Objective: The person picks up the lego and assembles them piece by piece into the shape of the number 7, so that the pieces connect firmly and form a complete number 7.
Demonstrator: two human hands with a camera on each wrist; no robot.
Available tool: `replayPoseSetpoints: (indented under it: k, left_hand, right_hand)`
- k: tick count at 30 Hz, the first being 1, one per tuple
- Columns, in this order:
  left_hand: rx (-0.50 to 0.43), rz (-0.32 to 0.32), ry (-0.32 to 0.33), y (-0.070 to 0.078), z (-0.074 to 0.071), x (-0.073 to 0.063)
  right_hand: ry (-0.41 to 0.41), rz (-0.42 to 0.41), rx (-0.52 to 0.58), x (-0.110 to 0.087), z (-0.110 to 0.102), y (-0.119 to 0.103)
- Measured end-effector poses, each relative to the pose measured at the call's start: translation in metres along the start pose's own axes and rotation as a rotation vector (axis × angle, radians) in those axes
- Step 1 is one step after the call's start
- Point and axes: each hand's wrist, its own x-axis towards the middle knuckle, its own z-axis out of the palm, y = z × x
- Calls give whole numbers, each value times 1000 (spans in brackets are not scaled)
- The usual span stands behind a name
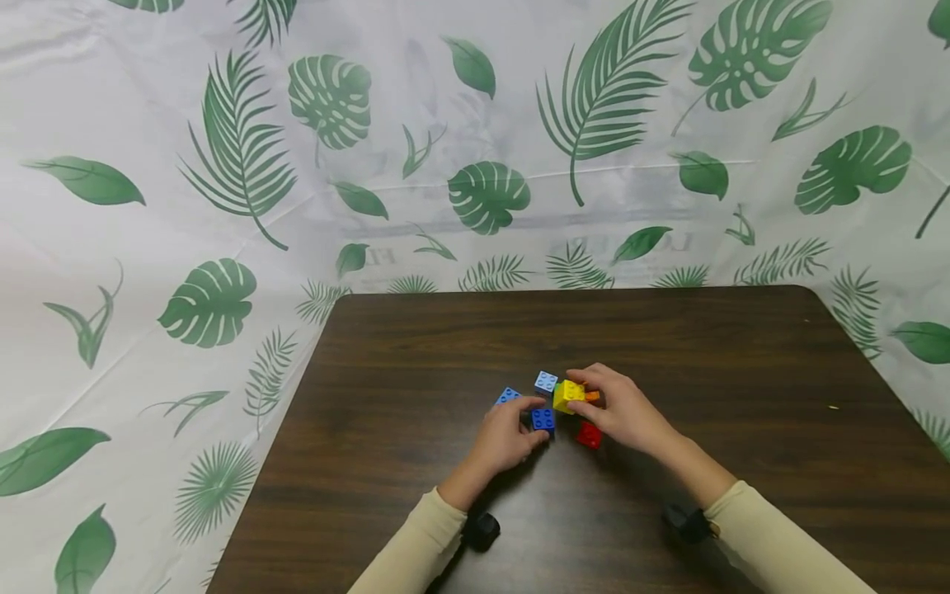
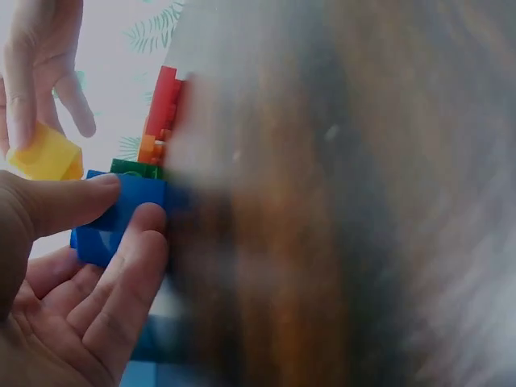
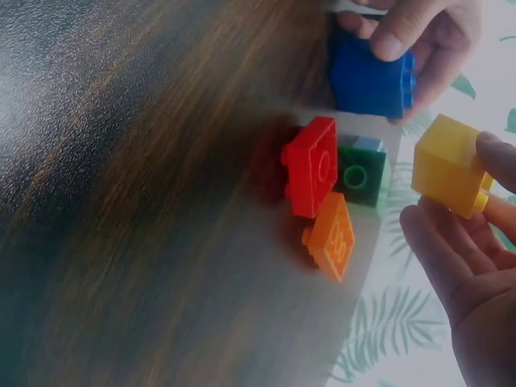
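My left hand (image 1: 505,437) grips a dark blue toy building brick (image 1: 543,420) between thumb and fingers, low over the table; its studs face up in the head view. In the fingers of my right hand (image 1: 623,408), a yellow building brick (image 3: 447,165) is pinched, raised above the other bricks. Underneath and beside it lie a green brick (image 3: 363,176), largely hidden in the head view, and an orange brick (image 3: 330,236). A red brick (image 1: 590,435) lies on its side nearer to me, below the right hand.
Beyond the left hand sits another blue brick (image 1: 508,395), partly covered by the fingers. A light blue brick (image 1: 546,382) is at the far side of the group. The dark wooden table (image 1: 416,330) meets a leaf-patterned sheet (image 1: 416,99) at its back edge.
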Motion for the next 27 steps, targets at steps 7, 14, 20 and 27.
replayPoseSetpoints:
  k: [7,14,20,27]
  left_hand:
    - [-217,-53,-36,-8,7,2]
    - [-352,-73,-80,-17,7,5]
    - [-376,-63,-105,-19,6,6]
    - [-401,-46,-122,-19,6,7]
  right_hand:
    - [-20,-47,-1,1,4,-5]
    - [-46,-159,-36,1,13,-11]
    - [-62,-189,-91,1,17,-16]
    - [-95,-186,-123,1,23,-14]
